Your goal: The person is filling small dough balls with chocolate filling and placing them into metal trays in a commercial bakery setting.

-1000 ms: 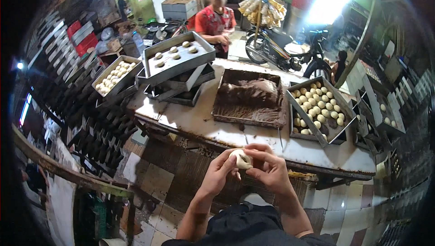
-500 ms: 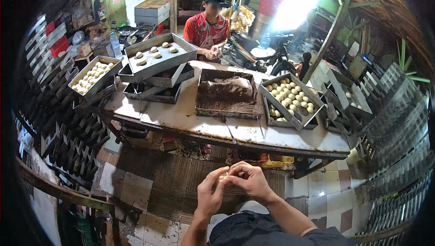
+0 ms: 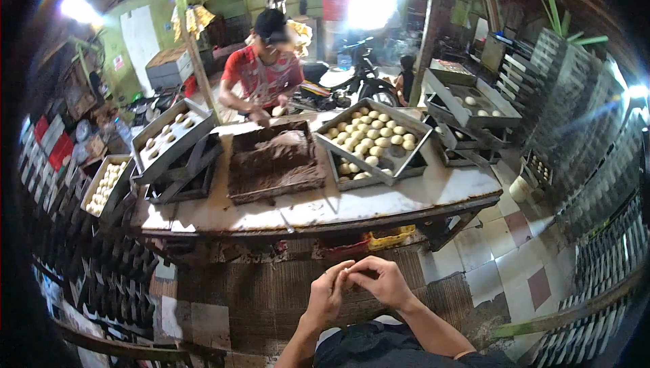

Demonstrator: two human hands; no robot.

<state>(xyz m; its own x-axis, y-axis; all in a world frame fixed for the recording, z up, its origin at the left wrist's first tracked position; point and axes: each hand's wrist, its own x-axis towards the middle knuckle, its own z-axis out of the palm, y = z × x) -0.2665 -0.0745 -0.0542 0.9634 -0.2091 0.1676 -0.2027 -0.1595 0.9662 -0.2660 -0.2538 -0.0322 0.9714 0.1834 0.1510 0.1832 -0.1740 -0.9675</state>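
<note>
My left hand [image 3: 326, 293] and my right hand [image 3: 381, 285] meet in front of my body, below the table's near edge. Their fingertips press together around a small pale lump [image 3: 347, 270] that looks like dough; the fingers hide most of it. Beyond them on the table stands a metal tray [image 3: 387, 180] with rows of pale round dough balls [image 3: 369, 136]. To its left lies a shallow box of brown powder [image 3: 274, 177].
Across the white-topped table [image 3: 325, 211], a person in a red shirt [image 3: 261, 73] handles a pale ball. Stacked trays stand left [image 3: 145, 171] and right [image 3: 497, 122]. Yellow [image 3: 391, 237] and red crates sit under the table. Slatted racks [image 3: 596, 138] line the right side.
My view has swung to the right, so the table and trays sit further left. My hands stay together at the pale lump. The person opposite has leaned down, hands at the powder box.
</note>
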